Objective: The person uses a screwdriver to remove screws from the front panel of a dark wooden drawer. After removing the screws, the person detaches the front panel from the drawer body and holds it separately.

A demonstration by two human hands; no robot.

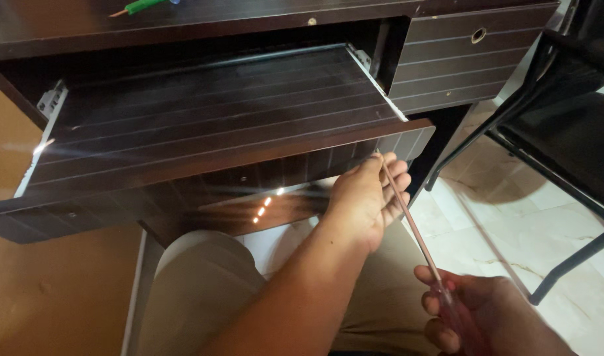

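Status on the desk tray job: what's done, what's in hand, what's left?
Done: sliding tray is pulled out on its rails. In hand: right hand grips a long screwdriver, left hand steadies its tip under the tray's front edge. Left: whatever fastener is there; it is hidden.

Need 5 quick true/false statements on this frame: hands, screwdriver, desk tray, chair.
1. The right hand grips the handle of a long screwdriver. True.
2. The left hand rests on top of the desk. False: it is under the front edge of the pull-out tray, steadying the screwdriver shaft.
3. The pull-out tray is slid out from the desk. True.
4. The tray is piled with papers. False: its dark slatted surface is bare.
5. A black chair stands to the right on the tiled floor. True.
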